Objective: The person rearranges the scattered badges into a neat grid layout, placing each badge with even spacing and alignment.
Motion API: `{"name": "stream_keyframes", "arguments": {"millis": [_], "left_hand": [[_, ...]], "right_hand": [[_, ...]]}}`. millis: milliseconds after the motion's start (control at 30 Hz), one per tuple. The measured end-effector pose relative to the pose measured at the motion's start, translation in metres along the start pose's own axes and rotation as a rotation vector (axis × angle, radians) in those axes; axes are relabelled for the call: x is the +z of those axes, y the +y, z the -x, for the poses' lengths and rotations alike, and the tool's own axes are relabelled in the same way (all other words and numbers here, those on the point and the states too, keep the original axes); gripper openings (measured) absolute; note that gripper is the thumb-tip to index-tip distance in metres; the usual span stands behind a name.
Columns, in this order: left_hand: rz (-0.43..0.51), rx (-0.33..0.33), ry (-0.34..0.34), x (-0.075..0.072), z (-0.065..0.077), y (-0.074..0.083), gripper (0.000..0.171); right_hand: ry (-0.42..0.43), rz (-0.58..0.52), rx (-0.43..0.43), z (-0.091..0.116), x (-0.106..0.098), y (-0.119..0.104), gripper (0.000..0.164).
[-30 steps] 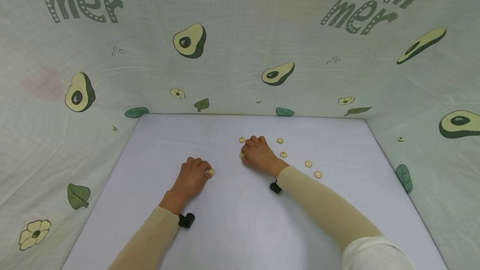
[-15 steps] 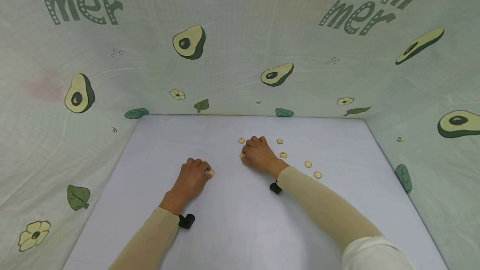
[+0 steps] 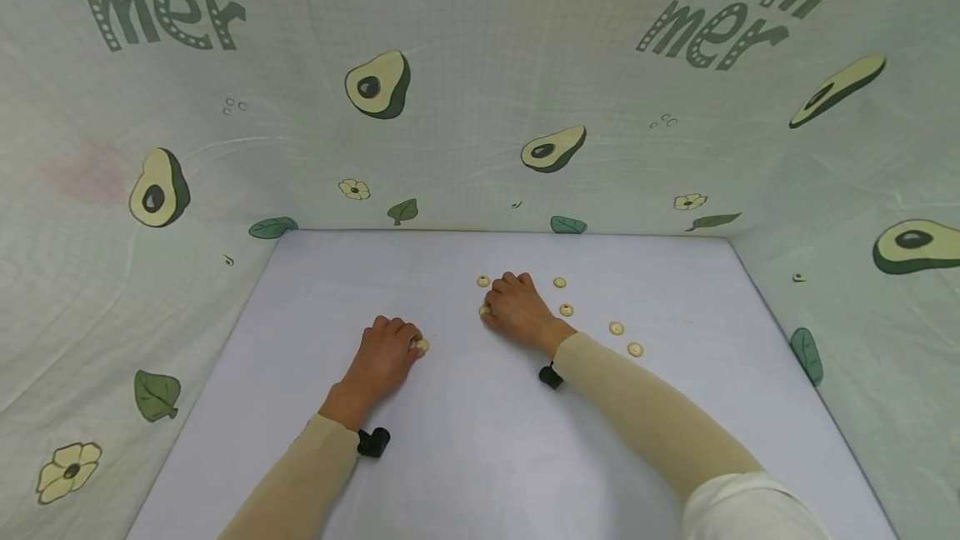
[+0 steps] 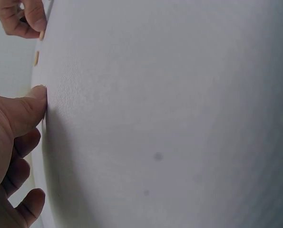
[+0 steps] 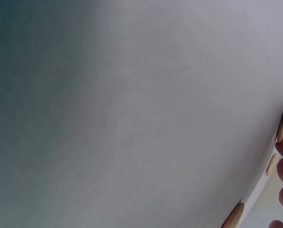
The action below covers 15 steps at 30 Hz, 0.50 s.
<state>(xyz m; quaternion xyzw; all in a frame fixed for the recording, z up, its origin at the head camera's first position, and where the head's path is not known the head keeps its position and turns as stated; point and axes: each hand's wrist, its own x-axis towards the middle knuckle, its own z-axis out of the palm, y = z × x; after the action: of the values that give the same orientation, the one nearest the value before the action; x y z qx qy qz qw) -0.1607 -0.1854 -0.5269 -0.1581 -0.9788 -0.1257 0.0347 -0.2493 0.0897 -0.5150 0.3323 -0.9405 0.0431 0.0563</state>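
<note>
Small round wooden buttons lie on a white table. In the head view my left hand [image 3: 386, 357] rests on the table at left of centre, its thumb and finger pinching a button [image 3: 422, 345]. Further back, my right hand [image 3: 519, 307] pinches another button [image 3: 485, 310], which is partly covered by the fingers. The right wrist view shows that button [image 5: 280, 131] flat on the surface between thumb and fingertip. Just behind the right hand sits a loose button [image 3: 483, 281]. In the left wrist view the left thumb presses down at the table, and its button is mostly hidden.
To the right of the right hand, loose buttons lie at the back [image 3: 559, 282] and beside the wrist [image 3: 566, 310]. Two more, a farther button [image 3: 617, 328] and a nearer button [image 3: 635, 349], lie close to the right sleeve. A printed cloth [image 3: 465, 90] hangs around the table [image 3: 465, 457].
</note>
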Motion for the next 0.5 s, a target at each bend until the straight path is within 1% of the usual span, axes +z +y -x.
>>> {"name": "stream_keyframes", "arguments": {"millis": [233, 500], "left_hand": [[0.006, -0.006, -0.005, 0.0002, 0.0004, 0.0001, 0.020], [0.011, -0.002, 0.004, -0.0034, 0.0014, 0.0033, 0.020]], "right_hand": [[0.024, 0.015, 0.011, 0.0011, -0.0001, -0.0005, 0.026], [0.014, -0.012, 0.061, 0.0055, -0.0069, 0.0044, 0.034]]}}
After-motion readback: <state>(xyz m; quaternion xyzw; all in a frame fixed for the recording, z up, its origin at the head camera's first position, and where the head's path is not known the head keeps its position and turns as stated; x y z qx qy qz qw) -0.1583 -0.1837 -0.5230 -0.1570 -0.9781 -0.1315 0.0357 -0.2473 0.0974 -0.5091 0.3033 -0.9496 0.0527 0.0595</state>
